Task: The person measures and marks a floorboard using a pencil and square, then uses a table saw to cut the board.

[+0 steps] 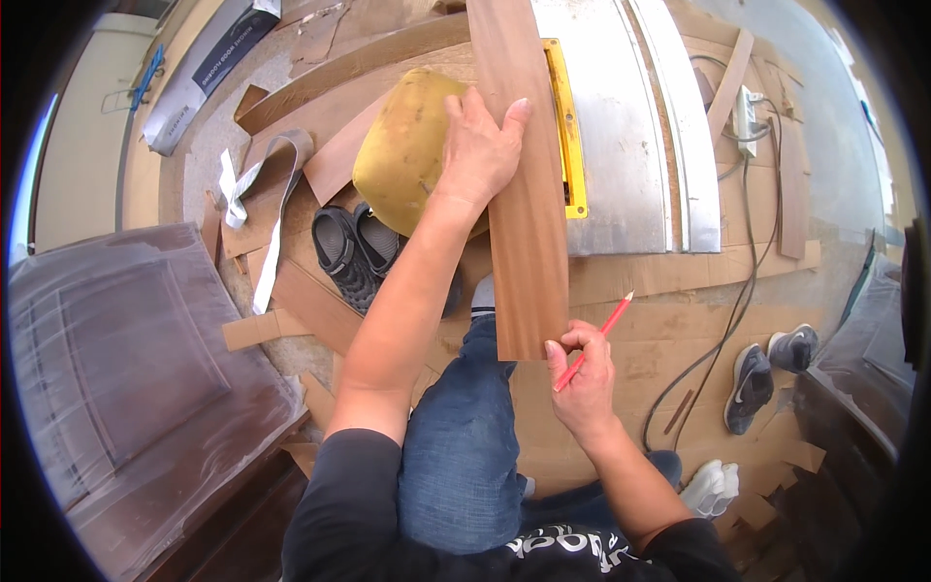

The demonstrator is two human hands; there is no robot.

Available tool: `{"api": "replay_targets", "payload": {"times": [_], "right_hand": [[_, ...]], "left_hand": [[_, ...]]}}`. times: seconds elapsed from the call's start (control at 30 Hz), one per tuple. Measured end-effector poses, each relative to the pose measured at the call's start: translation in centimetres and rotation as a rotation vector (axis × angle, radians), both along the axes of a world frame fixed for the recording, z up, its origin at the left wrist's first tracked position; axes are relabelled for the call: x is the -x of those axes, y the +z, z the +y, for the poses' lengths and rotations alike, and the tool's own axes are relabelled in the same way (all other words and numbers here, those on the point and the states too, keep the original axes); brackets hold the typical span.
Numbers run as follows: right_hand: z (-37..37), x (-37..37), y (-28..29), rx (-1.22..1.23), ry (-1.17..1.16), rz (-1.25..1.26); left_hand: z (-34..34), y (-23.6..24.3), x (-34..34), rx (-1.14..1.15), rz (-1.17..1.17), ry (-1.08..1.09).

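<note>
A long brown wooden plank runs away from me, its near end above my knee and its far part beside a metal-topped table saw. My left hand lies over the plank's left edge, thumb on top and fingers toward a yellow rounded cover; it grips the board there. At the plank's near right corner is my right hand, its fingers closed round a red pencil whose tip points up and away. The thumb of that hand touches or nearly touches the plank's end.
Cardboard sheets cover the floor. Dark clogs lie left of my leg, grey sneakers at the right. A power strip with trailing black cables sits beyond the saw. Plastic-wrapped dark panels stand at left.
</note>
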State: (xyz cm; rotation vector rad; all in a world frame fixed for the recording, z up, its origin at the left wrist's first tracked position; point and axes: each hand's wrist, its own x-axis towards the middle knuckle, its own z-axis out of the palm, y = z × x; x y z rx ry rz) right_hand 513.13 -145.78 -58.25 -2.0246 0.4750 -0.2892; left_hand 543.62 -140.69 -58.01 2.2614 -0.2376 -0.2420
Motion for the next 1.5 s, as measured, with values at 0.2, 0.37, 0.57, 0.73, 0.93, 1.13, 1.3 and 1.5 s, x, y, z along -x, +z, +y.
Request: {"api": "replay_targets", "payload": {"times": [0.2, 0.37, 0.57, 0.73, 0.93, 1.13, 1.3, 1.5], "right_hand": [[0.1, 0.5, 0.4, 0.013, 0.028, -0.026], [0.0, 0.9, 0.6, 0.057, 0.036, -0.040], [0.2, 1.1, 0.4, 0.037, 0.025, -0.032], [0.3, 1.9, 0.2, 0.002, 0.054, 0.001], [0.4, 2.9, 0.4, 0.000, 0.063, 0.014], [0.8, 3.9, 0.3, -0.015, 0.063, 0.025], [0.8, 4.5, 0.5, -0.001, 0.070, 0.020], [1.0, 5.3, 0.4, -0.003, 0.074, 0.030]], "left_hand": [[0.4, 0.2, 0.8, 0.001, -0.038, -0.014], [0.5, -0.2, 0.9, -0.057, -0.024, -0.044], [-0.7, 0.1, -3.9, -0.064, 0.038, -0.025], [-0.8, -0.5, -3.3, -0.061, -0.072, -0.006], [-0.4, 0.1, -2.1, -0.081, -0.010, -0.044], [-0.2, 0.3, -1.1, -0.124, -0.005, -0.045], [0.1, 0.2, -0.3, -0.099, -0.030, -0.048], [0.6, -0.2, 0.4, -0.058, -0.059, -0.058]]}}
